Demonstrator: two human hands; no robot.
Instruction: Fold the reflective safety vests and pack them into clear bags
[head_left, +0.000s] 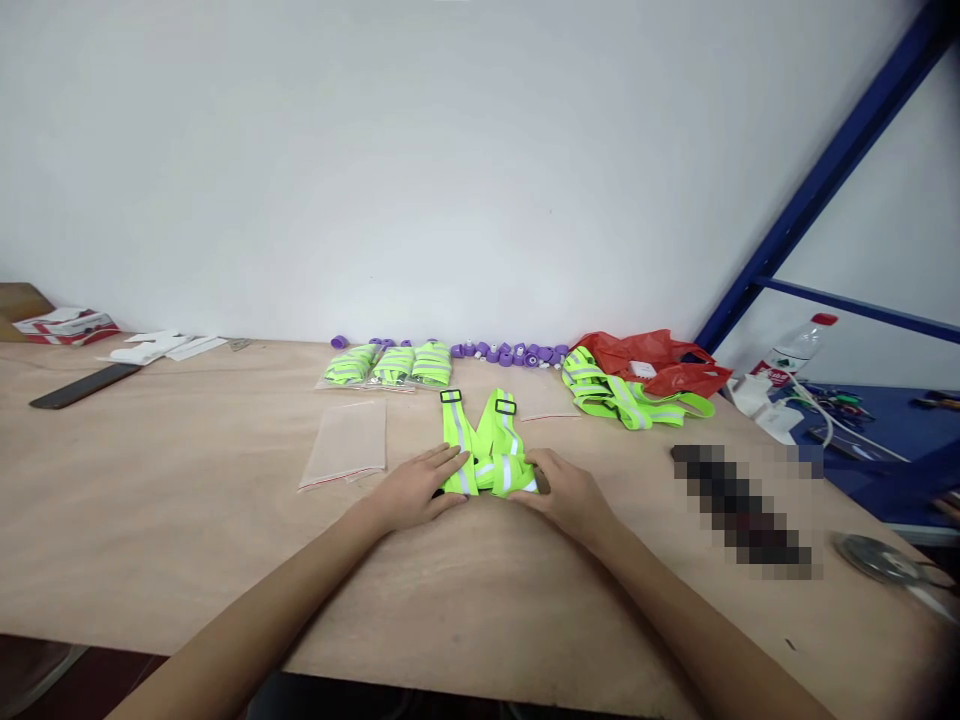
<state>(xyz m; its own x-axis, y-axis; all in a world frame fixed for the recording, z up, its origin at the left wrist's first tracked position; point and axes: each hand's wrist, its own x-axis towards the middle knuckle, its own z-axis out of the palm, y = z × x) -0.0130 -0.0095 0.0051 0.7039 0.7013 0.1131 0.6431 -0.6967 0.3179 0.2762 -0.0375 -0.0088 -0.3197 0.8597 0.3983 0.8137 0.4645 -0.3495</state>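
A neon-yellow reflective strap vest with grey stripes and two black buckles lies folded on the wooden table. My left hand lies flat against the vest's lower left edge, fingers pressing on it. My right hand grips the vest's lower right edge, fingers curled over the fabric. Both forearms reach in from the near edge.
Clear plastic bags lie left of the vest. Three bagged vests and purple caps line the wall. A loose vest and red bag sit right. A bottle, cables and blue shelf frame stand far right.
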